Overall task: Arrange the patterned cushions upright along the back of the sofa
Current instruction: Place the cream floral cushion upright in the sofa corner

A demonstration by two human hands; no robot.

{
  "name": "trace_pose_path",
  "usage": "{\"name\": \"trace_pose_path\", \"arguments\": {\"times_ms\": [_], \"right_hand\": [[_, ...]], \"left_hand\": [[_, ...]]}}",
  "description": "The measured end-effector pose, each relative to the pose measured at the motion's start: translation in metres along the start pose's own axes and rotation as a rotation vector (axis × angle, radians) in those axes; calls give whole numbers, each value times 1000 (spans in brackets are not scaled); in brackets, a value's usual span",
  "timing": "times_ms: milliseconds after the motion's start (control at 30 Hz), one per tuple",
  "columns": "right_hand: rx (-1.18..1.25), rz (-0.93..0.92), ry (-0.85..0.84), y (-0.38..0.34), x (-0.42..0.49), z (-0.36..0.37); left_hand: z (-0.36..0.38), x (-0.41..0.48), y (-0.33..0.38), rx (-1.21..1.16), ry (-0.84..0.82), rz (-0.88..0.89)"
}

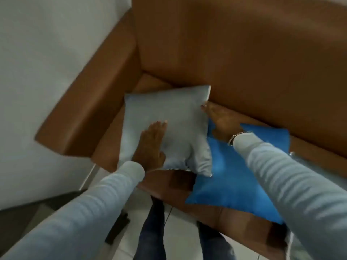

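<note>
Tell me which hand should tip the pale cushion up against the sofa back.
Right, probably. The right hand already sits at the pale cushion's far edge beside the sofa back; the left hand lies flat on its near face and could steady it.

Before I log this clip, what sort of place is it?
Probably a home living room, or a lounge. A brown sofa stands against a plain white wall, with a pale grey cushion and a blue cushion on its seat, over a light tiled floor.

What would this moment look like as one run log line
left hand: flat on pale cushion | right hand: at its right edge | blue cushion: lying flat on sofa
</note>
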State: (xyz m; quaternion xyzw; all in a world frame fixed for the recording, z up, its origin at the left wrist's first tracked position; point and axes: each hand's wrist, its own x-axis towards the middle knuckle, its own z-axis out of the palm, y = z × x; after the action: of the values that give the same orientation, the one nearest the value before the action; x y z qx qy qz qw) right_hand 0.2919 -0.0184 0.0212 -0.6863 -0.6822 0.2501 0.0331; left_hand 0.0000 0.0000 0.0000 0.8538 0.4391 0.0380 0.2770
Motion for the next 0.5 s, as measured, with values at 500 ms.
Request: {"name": "trace_pose_path", "arguments": {"times_ms": [500], "right_hand": [[307, -21, 459, -45, 57, -33]], "left_hand": [[-91, 49, -29, -75, 447, 33]]}}
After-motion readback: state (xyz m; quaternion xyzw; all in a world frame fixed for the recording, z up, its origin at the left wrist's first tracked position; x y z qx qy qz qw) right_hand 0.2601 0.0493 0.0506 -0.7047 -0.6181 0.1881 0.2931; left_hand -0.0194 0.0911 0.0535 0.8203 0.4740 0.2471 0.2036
